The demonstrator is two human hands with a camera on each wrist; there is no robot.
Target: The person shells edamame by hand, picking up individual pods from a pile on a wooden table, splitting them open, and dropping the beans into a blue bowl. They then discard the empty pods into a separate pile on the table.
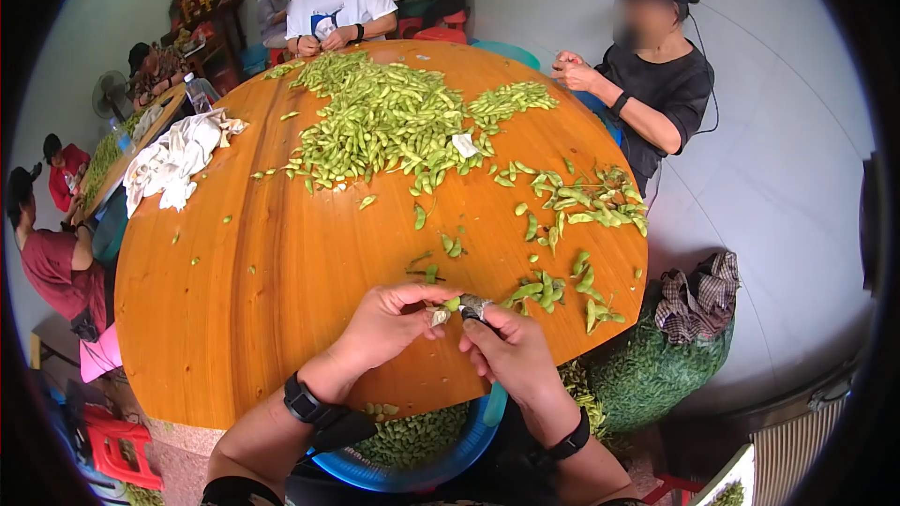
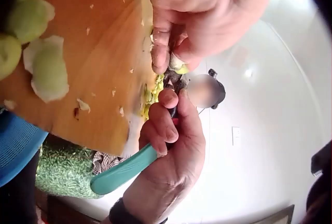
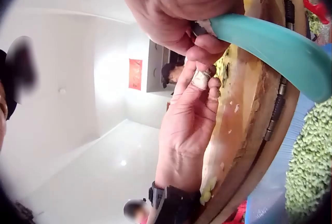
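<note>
My left hand [image 1: 386, 326] pinches a green soybean pod [image 1: 452, 305] between thumb and fingertips above the table's near edge. A whitish wrap [image 3: 200, 79] sits at the thumb tip of that hand. Close beside it, my right hand [image 1: 514, 356] grips a tool with a curved teal handle [image 2: 124, 169]; the handle sticks out below the palm, and its working end is hidden by the fingers. Dark grey covering [image 1: 475, 305] shows at the right fingertips, right against the pod. Below both hands, a blue basin [image 1: 422, 482] holds shelled green beans [image 1: 412, 439].
A large pod heap [image 1: 384, 122] covers the far middle of the round wooden table [image 1: 206, 290]. Loose pods [image 1: 539, 290] lie near my right hand. White cloth [image 1: 173, 159] and a bottle [image 1: 197, 94] stand left. A green net sack [image 1: 656, 370] is right. Other people sit around.
</note>
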